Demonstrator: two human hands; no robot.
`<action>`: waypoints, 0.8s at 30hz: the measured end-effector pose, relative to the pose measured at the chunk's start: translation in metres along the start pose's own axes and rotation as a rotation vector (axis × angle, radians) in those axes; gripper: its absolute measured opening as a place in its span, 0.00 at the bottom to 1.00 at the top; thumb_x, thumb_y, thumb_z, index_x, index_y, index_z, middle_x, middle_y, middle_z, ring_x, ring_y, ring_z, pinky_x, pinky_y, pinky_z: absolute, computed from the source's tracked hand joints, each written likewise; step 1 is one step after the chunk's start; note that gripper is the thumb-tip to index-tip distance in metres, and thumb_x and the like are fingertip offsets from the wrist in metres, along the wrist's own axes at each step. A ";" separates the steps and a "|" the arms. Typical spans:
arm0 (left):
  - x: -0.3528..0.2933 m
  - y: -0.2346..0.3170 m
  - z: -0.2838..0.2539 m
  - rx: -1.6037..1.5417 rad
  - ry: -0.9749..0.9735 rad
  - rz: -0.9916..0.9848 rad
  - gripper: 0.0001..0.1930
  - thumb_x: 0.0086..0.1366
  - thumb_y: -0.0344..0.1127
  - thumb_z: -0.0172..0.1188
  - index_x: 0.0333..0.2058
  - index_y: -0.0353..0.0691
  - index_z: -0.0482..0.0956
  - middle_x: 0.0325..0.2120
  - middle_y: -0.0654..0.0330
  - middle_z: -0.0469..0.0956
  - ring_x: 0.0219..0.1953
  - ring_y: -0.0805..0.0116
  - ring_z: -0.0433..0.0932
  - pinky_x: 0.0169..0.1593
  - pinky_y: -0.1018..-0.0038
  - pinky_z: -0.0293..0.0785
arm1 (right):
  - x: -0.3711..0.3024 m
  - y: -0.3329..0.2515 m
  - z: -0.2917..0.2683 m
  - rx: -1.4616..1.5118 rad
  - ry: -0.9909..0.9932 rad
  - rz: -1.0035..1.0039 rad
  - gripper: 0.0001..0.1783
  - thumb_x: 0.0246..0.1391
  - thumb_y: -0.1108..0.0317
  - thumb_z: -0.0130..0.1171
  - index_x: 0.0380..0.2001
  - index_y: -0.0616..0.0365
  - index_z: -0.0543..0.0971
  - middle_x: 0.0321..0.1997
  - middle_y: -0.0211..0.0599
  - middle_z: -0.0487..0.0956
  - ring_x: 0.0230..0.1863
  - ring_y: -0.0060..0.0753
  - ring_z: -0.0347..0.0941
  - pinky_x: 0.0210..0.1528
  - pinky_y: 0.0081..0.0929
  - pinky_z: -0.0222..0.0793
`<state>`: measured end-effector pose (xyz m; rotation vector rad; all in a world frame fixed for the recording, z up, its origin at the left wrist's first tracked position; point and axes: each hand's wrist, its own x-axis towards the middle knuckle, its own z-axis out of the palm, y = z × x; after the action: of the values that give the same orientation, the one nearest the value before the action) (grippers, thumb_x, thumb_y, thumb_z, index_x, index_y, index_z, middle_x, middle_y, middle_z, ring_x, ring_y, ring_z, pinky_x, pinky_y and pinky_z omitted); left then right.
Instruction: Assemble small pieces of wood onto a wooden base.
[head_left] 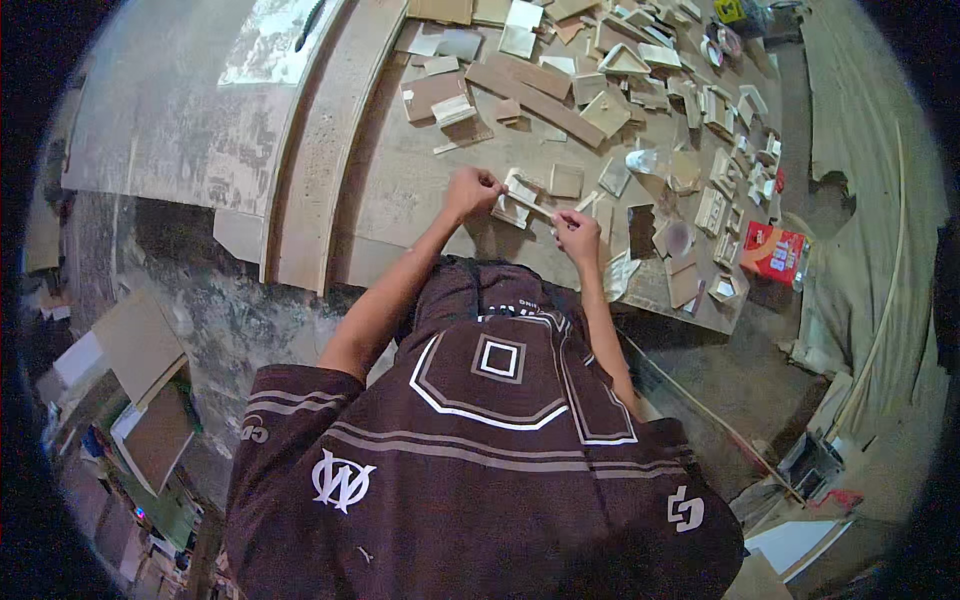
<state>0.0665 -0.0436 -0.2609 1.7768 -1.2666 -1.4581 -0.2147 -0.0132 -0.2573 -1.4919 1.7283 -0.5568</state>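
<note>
A thin, pale wooden strip spans the gap between my two hands, close over the near part of the worktable. Its left end is pinched in the fingers of my left hand. My right hand grips the other end, which sits slightly nearer to me. Below the strip, partly covered by it, lies a small pale wooden piece. Just beyond my right hand is a small square wooden block. Whether the strip touches the piece under it, I cannot tell.
Wood offcuts, among them a long brown board, crowd the table's far side. Small wooden assemblies line the right. A red packet lies at the right edge, near a round cup. Long raised planks run along the left.
</note>
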 end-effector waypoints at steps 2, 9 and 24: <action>0.005 -0.007 0.000 0.018 0.011 0.037 0.16 0.51 0.49 0.69 0.30 0.42 0.88 0.23 0.50 0.83 0.27 0.57 0.84 0.36 0.63 0.78 | 0.001 -0.001 0.001 0.009 0.014 -0.024 0.11 0.57 0.64 0.66 0.38 0.60 0.86 0.19 0.27 0.79 0.17 0.15 0.71 0.18 0.18 0.65; -0.008 0.019 -0.006 0.124 0.037 0.065 0.17 0.54 0.49 0.68 0.30 0.40 0.88 0.21 0.50 0.82 0.24 0.58 0.83 0.35 0.66 0.78 | -0.001 -0.015 -0.007 -0.011 -0.008 -0.058 0.12 0.56 0.62 0.67 0.36 0.61 0.86 0.19 0.25 0.78 0.15 0.15 0.69 0.18 0.19 0.65; 0.029 -0.012 0.004 -0.035 0.005 0.053 0.15 0.52 0.41 0.61 0.33 0.39 0.88 0.25 0.49 0.84 0.29 0.60 0.85 0.37 0.66 0.79 | -0.001 -0.045 -0.023 -0.183 -0.265 -0.110 0.19 0.59 0.51 0.60 0.43 0.54 0.85 0.38 0.45 0.85 0.40 0.39 0.82 0.43 0.33 0.74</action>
<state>0.0663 -0.0634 -0.2861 1.7105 -1.2686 -1.4367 -0.2048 -0.0253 -0.2096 -1.7130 1.5294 -0.2470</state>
